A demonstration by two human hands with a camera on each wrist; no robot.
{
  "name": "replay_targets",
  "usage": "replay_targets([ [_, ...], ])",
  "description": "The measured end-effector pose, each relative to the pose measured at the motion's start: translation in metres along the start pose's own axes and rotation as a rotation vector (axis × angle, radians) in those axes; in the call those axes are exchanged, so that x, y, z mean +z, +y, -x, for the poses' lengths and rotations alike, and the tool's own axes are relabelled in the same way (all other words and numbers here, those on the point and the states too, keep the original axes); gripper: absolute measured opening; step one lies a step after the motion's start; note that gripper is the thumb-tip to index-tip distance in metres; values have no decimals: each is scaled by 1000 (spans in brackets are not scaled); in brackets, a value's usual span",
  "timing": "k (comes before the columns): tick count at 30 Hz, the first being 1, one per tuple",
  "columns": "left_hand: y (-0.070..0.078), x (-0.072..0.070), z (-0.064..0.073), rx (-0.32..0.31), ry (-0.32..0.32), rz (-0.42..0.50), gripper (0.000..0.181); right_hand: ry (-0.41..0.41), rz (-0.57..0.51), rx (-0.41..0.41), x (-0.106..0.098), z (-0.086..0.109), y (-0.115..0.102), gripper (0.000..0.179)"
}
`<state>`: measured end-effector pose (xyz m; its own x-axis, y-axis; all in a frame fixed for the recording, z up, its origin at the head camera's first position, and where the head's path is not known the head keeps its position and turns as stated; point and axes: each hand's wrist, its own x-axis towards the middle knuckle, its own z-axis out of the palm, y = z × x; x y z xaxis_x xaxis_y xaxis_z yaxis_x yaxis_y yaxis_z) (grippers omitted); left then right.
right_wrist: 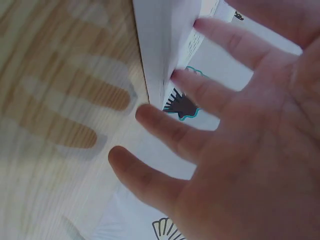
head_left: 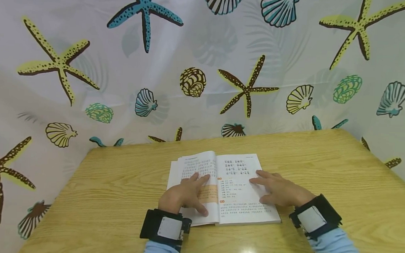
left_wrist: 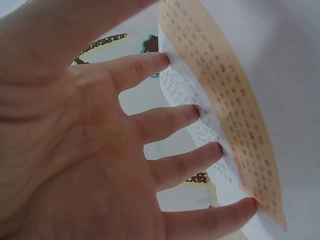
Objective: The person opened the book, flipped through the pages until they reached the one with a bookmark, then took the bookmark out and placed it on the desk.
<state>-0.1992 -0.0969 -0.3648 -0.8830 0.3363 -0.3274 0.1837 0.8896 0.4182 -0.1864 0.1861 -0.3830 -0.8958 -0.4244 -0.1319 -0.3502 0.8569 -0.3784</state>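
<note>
An open book (head_left: 233, 189) with printed text lies on the wooden table, its left page marked by an orange-tinted band (left_wrist: 235, 115). My left hand (head_left: 185, 194) rests on that left page with the fingers spread. In the left wrist view the fingertips (left_wrist: 220, 150) touch the paper near the band. My right hand (head_left: 278, 188) lies at the right page's outer edge. Two of its fingertips (right_wrist: 180, 75) touch the book in the right wrist view, while the other two extend past the edge over the table. Neither hand grips anything.
The wooden table (head_left: 116, 190) extends around the book on all sides. Behind it hangs a white cloth (head_left: 168, 128) printed with starfish and shells. Each wrist wears a black strap (head_left: 161, 227) with a pale plate.
</note>
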Motion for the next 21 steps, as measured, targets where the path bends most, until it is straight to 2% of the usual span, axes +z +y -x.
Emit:
replay_targets([
  [5,0,0,0,1,1,-1,103,9,-46,76,0,1,2,83],
  [8,0,1,0,1,0,-4,103,-2,-62,102,0,1,4,90],
  [14,0,0,1,-4,2,12,103,-25,-77,141,-1,0,3,90],
  [21,0,1,0,-4,4,22,103,-23,-30,175,-3,0,-4,88],
])
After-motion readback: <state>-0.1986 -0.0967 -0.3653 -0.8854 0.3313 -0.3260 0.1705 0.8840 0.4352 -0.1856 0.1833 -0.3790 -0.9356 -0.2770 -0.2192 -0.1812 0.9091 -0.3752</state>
